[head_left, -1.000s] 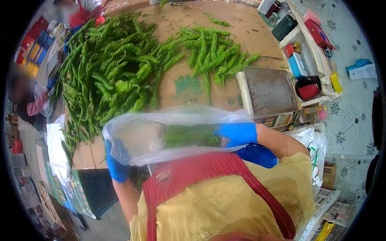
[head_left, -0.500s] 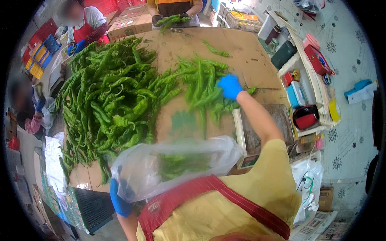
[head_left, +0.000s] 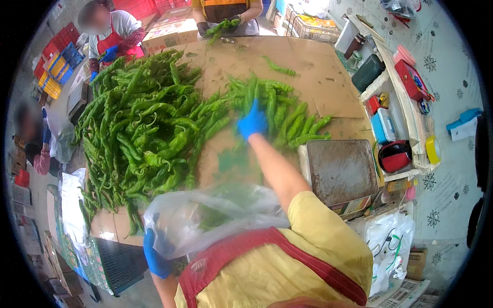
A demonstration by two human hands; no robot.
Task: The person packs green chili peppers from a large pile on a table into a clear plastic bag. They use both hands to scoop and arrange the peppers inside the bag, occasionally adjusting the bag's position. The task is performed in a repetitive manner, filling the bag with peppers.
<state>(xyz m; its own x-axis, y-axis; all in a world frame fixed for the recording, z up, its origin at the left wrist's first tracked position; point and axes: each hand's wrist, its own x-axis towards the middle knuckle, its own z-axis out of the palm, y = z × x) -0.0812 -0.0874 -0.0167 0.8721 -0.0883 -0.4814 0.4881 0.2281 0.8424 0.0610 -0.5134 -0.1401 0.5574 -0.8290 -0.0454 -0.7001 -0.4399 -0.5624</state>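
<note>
A clear plastic bag (head_left: 179, 218) spreads open in front of my body, with some green peppers (head_left: 213, 218) showing blurrily through it. My left hand (head_left: 156, 256), in a blue glove, is closed on the bag's left side. My right hand (head_left: 252, 122), also blue-gloved, reaches over the bag onto a smaller group of long green peppers (head_left: 295, 126). One digit points away from me along the peppers; the other fingers are hidden beneath the hand, so its grip does not show. To the left lies a large heap of long green peppers (head_left: 149, 128).
Cardboard (head_left: 328, 77) covers the table. A metal-topped scale (head_left: 341, 167) stands at the right, near a white shelf (head_left: 405, 108) of tools and boxes. Across the table a person's gloved hands (head_left: 226, 26) hold peppers. Two other people are at the left.
My right hand has moved left across the smaller group, baring peppers at its right side and the scale's top. My left hand stays on the bag, whose mouth has shifted slightly.
</note>
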